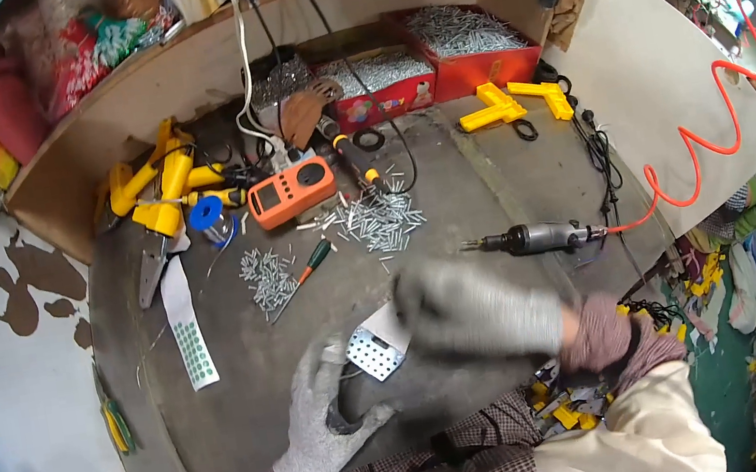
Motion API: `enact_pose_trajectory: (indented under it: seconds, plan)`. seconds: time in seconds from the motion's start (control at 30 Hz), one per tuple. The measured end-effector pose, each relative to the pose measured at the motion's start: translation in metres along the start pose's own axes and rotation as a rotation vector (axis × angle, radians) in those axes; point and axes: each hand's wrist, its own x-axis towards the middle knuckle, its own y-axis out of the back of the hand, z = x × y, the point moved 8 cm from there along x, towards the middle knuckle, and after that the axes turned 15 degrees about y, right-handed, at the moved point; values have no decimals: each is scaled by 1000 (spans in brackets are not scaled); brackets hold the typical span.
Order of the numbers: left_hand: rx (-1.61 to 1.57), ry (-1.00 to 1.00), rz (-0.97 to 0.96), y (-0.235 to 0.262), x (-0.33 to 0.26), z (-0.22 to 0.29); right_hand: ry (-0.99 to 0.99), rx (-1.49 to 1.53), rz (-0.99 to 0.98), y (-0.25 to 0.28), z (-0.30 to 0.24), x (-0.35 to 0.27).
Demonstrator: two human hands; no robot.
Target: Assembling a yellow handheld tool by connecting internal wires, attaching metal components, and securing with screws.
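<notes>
My left hand (314,431) wears a grey knit glove. Its thumb and fingers are spread apart, with nothing held between them. Just right of its fingertips, a small white sheet with dark blue dots (377,353) lies on the dark table, and a plain white part of it runs toward my right hand (482,308). That hand, also gloved in grey, is smeared by motion above the table, so its fingers and anything in them cannot be made out. Farther off lie two heaps of small metal screws (381,221) and a green-and-orange screwdriver (314,262).
An air screwdriver (535,238) on a coiled orange hose (691,140) lies to the right. Yellow plastic housings (491,108) and red boxes of screws (477,50) stand at the back. Left are an orange meter (293,193), a solder spool (211,220) and a green-dotted strip (191,347).
</notes>
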Motion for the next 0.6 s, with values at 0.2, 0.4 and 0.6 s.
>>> enact_pose_trajectory:
  seconds: [0.2, 0.4, 0.6]
  plan:
    - [-40, 68, 27, 15, -32, -53, 44, 388, 264, -66, -50, 30]
    - [111, 240, 46, 18, -45, -103, 91, -139, -189, -100, -48, 74]
    - [-703, 466, -195, 3, -32, -97, 187, 120, 167, -115, -36, 52]
